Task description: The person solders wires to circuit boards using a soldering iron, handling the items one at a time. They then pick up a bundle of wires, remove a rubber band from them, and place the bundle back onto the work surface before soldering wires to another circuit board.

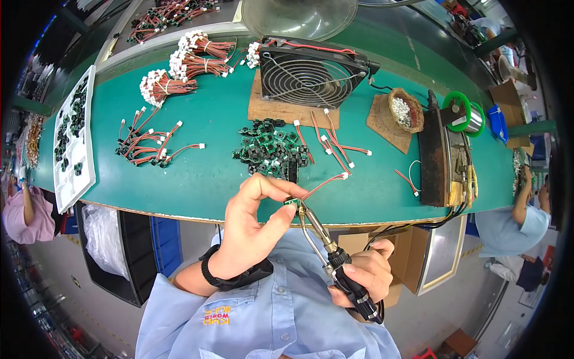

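Nearest the camera: light blue shirt (pixel 254 320), below both hands.
Left fingers: thumb and index finger of the left hand (pixel 256 218) pinch a small green circuit board (pixel 292 201).
Right fingers: the right hand (pixel 369 276) is wrapped around the black grip of a soldering iron (pixel 353 288); its tip meets the board area.
Board position: above the bench's front margin, just short of the pile of boards (pixel 272 148); exact height cannot be told.
Board handling: probably light, stiff and fragile; grip by opposite edges, fingertips away from the hot tip.
Wire lead (pixel 326 183): likely light and flexible; runs from the board toward a white connector. Whether it is joined cannot be told. Best held by the connector.
Iron handling: probably rigid, heavier than the board; hold only by the grip, as the metal shaft is likely hot.
Near edge: front edge of the green bench (pixel 197 216), close beneath the hands.
Room: bare mat left of the pile, toward the wired boards (pixel 149 146); loose leads (pixel 335 148) limit travel ahead-right.
Far limit: black fan (pixel 311 78) beyond the pile.
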Motion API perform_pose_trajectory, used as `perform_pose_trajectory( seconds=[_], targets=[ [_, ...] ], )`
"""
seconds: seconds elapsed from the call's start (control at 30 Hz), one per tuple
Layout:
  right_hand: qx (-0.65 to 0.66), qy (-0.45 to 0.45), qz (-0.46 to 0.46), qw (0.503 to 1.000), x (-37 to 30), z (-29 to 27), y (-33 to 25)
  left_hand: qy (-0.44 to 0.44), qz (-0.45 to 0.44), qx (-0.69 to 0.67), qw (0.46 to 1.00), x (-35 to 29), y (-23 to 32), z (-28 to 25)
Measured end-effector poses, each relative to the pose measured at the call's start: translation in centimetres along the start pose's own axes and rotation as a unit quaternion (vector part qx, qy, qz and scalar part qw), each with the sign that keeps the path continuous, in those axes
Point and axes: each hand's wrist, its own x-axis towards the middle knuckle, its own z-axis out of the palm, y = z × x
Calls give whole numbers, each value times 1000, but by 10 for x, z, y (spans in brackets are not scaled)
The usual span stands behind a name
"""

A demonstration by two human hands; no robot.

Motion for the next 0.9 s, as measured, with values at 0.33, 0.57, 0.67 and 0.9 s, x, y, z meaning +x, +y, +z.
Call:
perform_pose_trajectory(
  seconds=[0.33,0.57,0.67,0.9],
  targets=[
    [5,1,-2,1000,-4,0,0,-3,14,-24,1000,0,2,1],
    [2,12,-36,999,-6,2,4,-8,28,2,1000,0,-1,0],
    [2,10,-35,999,-6,1,4,-7,29,-4,1000,0,0,1],
    [-21,72,-42,996,-4,-14,23,-29,-58,-112,992,1,12,-3]
  ],
)
